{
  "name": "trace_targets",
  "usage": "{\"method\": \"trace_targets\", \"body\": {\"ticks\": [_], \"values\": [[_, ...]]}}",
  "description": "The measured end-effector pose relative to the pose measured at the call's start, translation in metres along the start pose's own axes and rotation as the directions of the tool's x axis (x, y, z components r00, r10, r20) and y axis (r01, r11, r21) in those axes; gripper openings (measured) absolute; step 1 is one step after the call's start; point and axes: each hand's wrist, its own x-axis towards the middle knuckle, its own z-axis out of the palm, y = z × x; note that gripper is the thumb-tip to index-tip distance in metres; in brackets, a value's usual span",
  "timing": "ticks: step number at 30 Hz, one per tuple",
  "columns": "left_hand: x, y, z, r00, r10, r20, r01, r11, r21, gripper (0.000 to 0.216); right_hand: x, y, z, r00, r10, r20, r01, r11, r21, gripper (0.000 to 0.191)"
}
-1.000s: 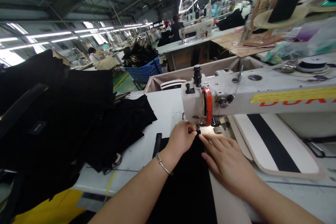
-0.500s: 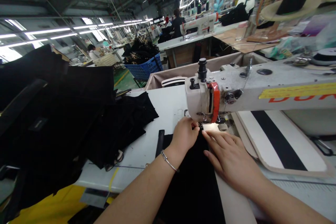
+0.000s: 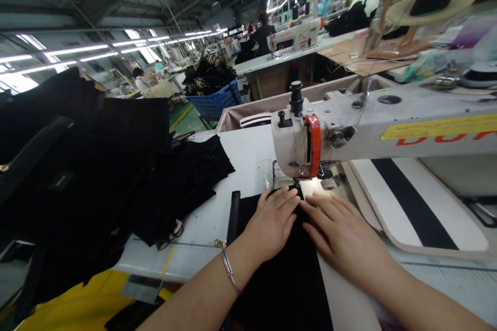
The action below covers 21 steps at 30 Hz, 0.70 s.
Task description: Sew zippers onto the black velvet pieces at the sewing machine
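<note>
A black fabric panel (image 3: pixel 289 279) lies on the sewing table, its far edge at the needle area of the white sewing machine (image 3: pixel 349 124). My left hand (image 3: pixel 272 220) rests flat on the panel with fingers stretched toward the presser foot. Beside it my right hand (image 3: pixel 337 222) lies along the panel's right edge, fingers extended and slightly apart. Both hands' fingertips are just short of the needle area. Along the panel's left side runs a dark strip (image 3: pixel 233 214) with a metal zipper pull (image 3: pixel 220 243) near my left wrist. The machine's lamp lights the spot under its head.
Black fabric pieces (image 3: pixel 85 181) are heaped on the left. A white board with a black stripe (image 3: pixel 415 201) lies right, beneath the machine arm. Behind stand a blue basket (image 3: pixel 215 101) of black pieces and another sewing machine (image 3: pixel 297 36). A person (image 3: pixel 264 36) is farther back.
My left hand has gone from a pinch near the presser foot to lying flat on the fabric, a little nearer me. My right hand has stayed almost in place.
</note>
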Motion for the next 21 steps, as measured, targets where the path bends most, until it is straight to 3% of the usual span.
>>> {"method": "trace_targets", "body": {"ticks": [8,21], "values": [[0.006,-0.006,-0.002,0.999,0.008,0.031,-0.006,0.998,-0.068,0.038,0.001,-0.001,-0.002,1.000,0.004,-0.013,-0.004,1.000,-0.020,0.043],[0.016,-0.008,0.000,1.000,0.018,0.013,-0.017,0.999,-0.028,0.033,0.007,0.000,-0.001,0.999,0.051,-0.016,-0.051,0.999,-0.012,0.043]]}}
